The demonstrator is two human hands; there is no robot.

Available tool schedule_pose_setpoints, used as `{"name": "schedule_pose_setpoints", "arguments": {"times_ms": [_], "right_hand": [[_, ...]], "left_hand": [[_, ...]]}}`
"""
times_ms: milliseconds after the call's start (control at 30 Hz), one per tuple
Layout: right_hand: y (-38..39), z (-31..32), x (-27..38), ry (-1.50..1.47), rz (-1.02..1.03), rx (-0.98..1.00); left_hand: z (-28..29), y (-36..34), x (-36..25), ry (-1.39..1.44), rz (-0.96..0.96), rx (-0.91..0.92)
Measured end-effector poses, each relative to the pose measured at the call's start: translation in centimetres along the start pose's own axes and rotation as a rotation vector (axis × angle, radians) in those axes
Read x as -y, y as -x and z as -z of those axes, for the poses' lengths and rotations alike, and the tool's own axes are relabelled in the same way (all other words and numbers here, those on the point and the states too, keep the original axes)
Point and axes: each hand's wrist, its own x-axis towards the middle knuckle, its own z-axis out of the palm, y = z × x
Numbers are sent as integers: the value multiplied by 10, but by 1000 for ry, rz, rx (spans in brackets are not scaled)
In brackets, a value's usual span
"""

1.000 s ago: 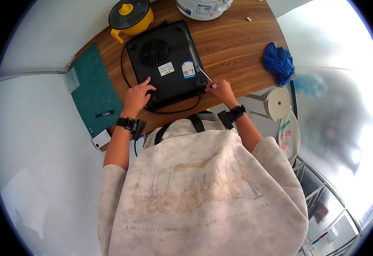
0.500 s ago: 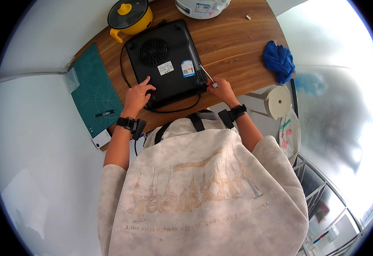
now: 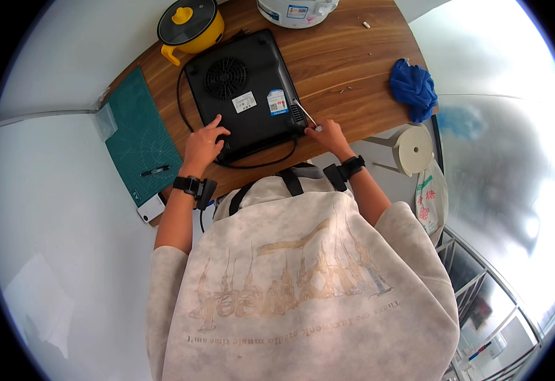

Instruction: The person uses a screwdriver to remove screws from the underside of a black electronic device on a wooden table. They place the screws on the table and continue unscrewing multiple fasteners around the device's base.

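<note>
One square black plastic appliance [image 3: 255,130] with round fan grille [image 3: 225,78], casing apparently unopened, on brown wooden table [image 3: 347,63]; left hand [image 3: 204,145] on it, fingers spread; right hand [image 3: 331,138], fingers pinching slim metal screwdriver-like tool [image 3: 305,112] at its vented edge [image 3: 297,113].

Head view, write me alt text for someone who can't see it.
A person's right hand holds a thin metal tool at the right edge of a black appliance with a fan grille; the left hand touches its left side. A yellow pot stands beyond.

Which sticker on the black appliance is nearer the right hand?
The blue-edged sticker, toward the vent slots; the white sticker lies nearer the fan grille.
</note>
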Motion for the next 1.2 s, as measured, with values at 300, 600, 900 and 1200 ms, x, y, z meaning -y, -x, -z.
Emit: {"name": "schedule_pose_setpoints", "arguments": {"times_ms": [300,600,900,1200], "right_hand": [[6,9,13,111,-4,-21],[55,62,4,-275,-144,228],[108,85,-6,-92,-43,52],[115,88,12,44,-6,-77]], "left_hand": [[6,0,-6,0,23,17],[12,-29,-43,-13,-80,31],[-25,-82,-130,-84,-281,116],[-43,-86,-133,-180,-206,104]]}}
